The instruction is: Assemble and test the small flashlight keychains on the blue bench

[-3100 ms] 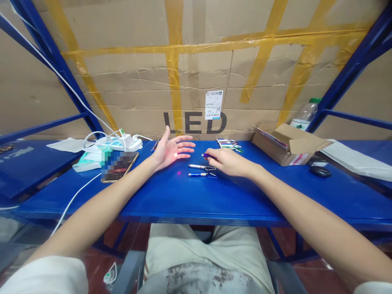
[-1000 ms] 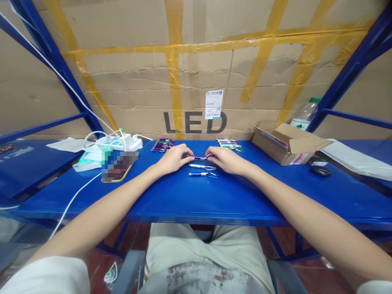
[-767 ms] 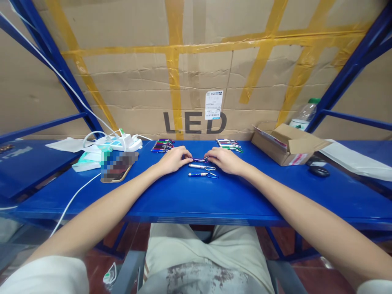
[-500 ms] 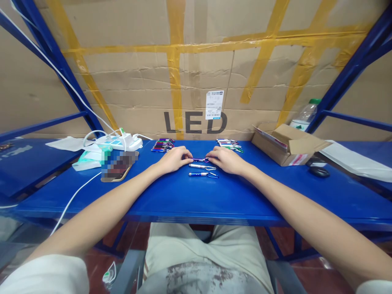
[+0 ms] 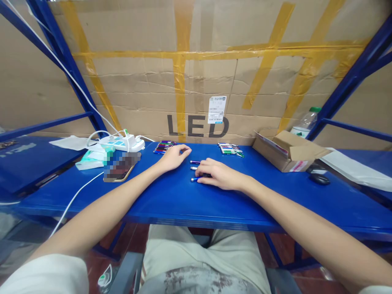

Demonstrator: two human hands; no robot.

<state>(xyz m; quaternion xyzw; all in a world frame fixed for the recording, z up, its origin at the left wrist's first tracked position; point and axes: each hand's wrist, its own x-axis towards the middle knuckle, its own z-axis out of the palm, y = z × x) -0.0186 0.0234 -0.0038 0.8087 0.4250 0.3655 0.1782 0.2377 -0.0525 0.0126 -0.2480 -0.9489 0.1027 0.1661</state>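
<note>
While the left end of the blue table (image 5: 165, 200) carries a white-and-green packet (image 5: 92, 158), a phone (image 5: 121, 167) and a power strip (image 5: 124, 142), the small metal pieces lie further in. Next along, at the back: left set (image 5: 163, 147), slim pen-shaped pieces of mixed colours laid close together, crosswise to the wearer. Looks put in order; exact count too small to tell.

Left hand (image 5: 175, 158) just in front of that set, overlapping its near corner in view. Thumb and fingers lightly curled, slightly apart, nothing seen between them; contact with the set cannot be told. Hands well apart from each other.

Mid-table, three pieces one below another: purple piece (image 5: 195, 162), silver piece (image 5: 192, 168), blue piece (image 5: 194, 179). Right hand (image 5: 216, 173) covers their right ends, fingers bent over the lower two, at the blue one. Whether it grips or merely touches cannot be told.

Further right, at the back: right set (image 5: 230, 150), several more laid close together, clips to the right. Judgement: two sets arranged, these three the part in hand, not grouped with either. Far right: opened carton (image 5: 288, 152), black mouse (image 5: 319, 179).
</note>
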